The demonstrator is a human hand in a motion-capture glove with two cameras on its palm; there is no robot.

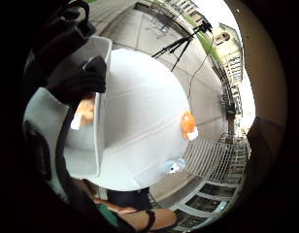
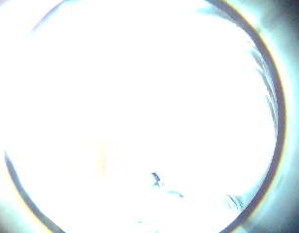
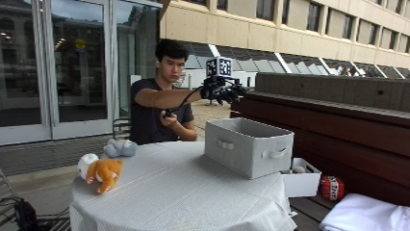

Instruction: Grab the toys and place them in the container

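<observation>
The toys still out are an orange and white plush animal (image 3: 101, 172) lying at the near left edge of the tabletop (image 3: 185, 192) and a small pale blue-grey plush toy (image 3: 120, 147) just behind it, farther from the camera; both sit well apart from the light grey fabric storage box with looped handles (image 3: 249, 146), which stands on the right side of the round white-clothed tabletop. In the little-finger palm view an orange and white shape (image 1: 84, 112) shows inside the box, below the glove's dark fingers (image 1: 80, 80); it looks like a toy, though I cannot tell whether it lies in the box or hangs from the hand. The black-gloved right hand (image 3: 221, 91) hovers above the box's open top with fingers hanging downward and slightly curled; I cannot tell whether the grip holds anything. The thumb-side view is washed out. The step in hand seems to be a drop into the box. Next, the hand would need to travel left across the tabletop to the two plush toys.
</observation>
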